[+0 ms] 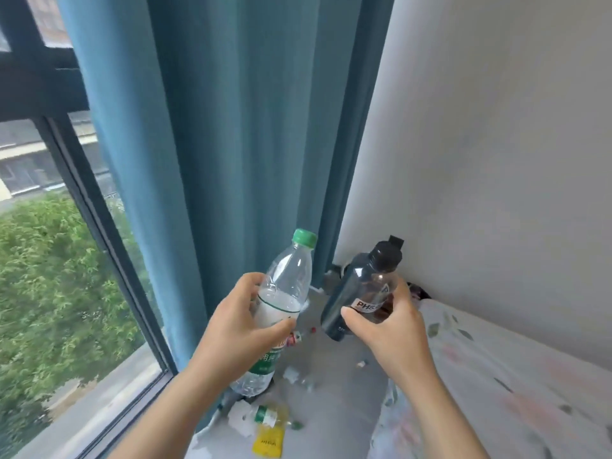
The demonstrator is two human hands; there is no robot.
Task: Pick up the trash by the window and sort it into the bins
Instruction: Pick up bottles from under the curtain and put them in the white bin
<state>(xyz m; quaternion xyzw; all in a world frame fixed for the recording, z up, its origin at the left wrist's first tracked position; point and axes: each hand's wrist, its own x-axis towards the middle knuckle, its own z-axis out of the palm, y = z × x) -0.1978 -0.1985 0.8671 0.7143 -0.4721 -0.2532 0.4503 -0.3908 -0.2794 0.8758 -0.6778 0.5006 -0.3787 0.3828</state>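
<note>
Head view, near to far. Gray ledge [337, 392] by the window: yellow packet [268, 440], small bottle [266, 415] lying on its side just behind it, white scraps [240, 417] beside both. Flowered sheet [496, 392] to the right.

Above the ledge, left hand [238, 329] grips a clear bottle [291, 279] mid-body, fingers and thumb curled round it. Bottle is tilted right, with green cap [304, 237] on, green label low and crinkled base. Upper part is see-through; contents cannot be told.

Right hand [387, 329] holds a dark bottle [361, 286], thumb and fingers clamped across its white "PH" label. Tinted plastic, black cap [387, 256] on, leaning right; fill level cannot be told. Bottles near each other, apart.

Behind: blue curtain [248, 127], window [49, 260] at left, white wall [496, 160] at right.
</note>
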